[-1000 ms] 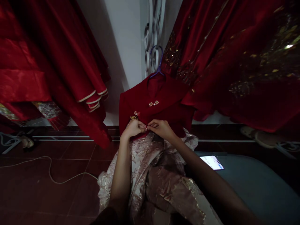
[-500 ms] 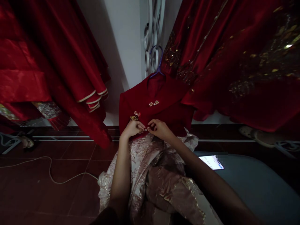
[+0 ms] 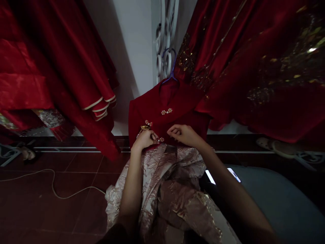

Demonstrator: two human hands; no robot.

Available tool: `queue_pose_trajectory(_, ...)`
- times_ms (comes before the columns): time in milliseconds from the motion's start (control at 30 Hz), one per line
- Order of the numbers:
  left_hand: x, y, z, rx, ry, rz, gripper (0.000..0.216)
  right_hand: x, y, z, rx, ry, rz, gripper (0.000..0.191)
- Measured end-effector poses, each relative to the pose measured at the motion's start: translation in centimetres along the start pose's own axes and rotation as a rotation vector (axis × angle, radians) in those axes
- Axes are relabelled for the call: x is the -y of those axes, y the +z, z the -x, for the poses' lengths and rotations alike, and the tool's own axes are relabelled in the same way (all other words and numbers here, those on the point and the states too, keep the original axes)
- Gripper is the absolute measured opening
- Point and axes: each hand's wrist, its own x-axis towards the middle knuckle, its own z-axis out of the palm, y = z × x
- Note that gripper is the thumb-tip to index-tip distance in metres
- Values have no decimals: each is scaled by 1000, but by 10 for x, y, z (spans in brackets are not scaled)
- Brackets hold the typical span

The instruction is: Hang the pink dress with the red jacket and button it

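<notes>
A dark red jacket [image 3: 149, 101] hangs on a purple hanger [image 3: 172, 73] in front of me. My left hand [image 3: 146, 139] is closed at its lower front edge, pinching the left end of a beaded flower clasp [image 3: 160, 139]. My right hand [image 3: 185, 135] is off to the right of that clasp, its fingers bent and pressed together; anything thin between them is too small to see. Higher on the chest is a second beaded clasp [image 3: 167, 111]. Just above my left hand sit a gold fan-shaped ornament [image 3: 146, 127] and small beaded flowers [image 3: 148, 123].
Pink-silver brocade fabric [image 3: 152, 176] lies below the jacket, between my forearms. Red garments [image 3: 83, 67] hang on the left, and a sequined red gown [image 3: 233, 91] on the right. A lit phone [image 3: 234, 175] rests on a grey seat [image 3: 269, 200]. A white cable [image 3: 53, 183] crosses the tiled floor.
My right hand has moved away from the clasp, to the right and slightly up, and its forearm now covers part of the phone. My left hand has stayed at the clasp.
</notes>
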Motion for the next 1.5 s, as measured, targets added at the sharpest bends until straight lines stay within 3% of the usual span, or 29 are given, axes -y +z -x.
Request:
queue_pose_trajectory(133,1,3,-2,-17,23,-43,21,-13,19,-4,109,-22,-42,13)
queue_pose_trajectory(533,-7,4,0,-61,74,-129,14,-40,48,-16,125,64,-267,20)
queue_pose_trajectory(733,-10,3,-1,-51,46,-32,8,-40,51,-17,132,68,-324,19)
queue_pose_trajectory(1500,-4,4,-2,-100,87,-20,8,-32,54,-15,42,77,-267,18)
